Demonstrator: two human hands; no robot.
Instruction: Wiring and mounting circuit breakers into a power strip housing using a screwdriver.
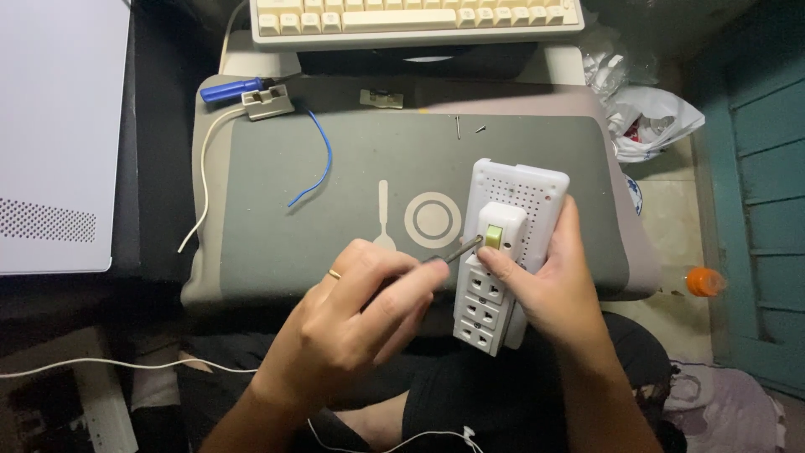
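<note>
Fingers of left hand [352, 315] closed around thin metal tool [459, 250], tip touching yellow switch [494, 237] of white power strip [503, 252]. Right hand [549, 281] wrapped around strip from right side, thumb pressed just below switch. Strip held centre-right of frame, above grey mat [335, 210]. Blue screwdriver [231, 89] and blue wire [314, 164] lying upper left; keyboard [415, 18] at top edge.

The power strip [503, 260] lies on the mat's [335, 210] right side in my right hand [553, 294]. My left hand [352, 327] is just left of it. A keyboard [415, 17] sits far beyond, a screwdriver [235, 88] far left.
</note>
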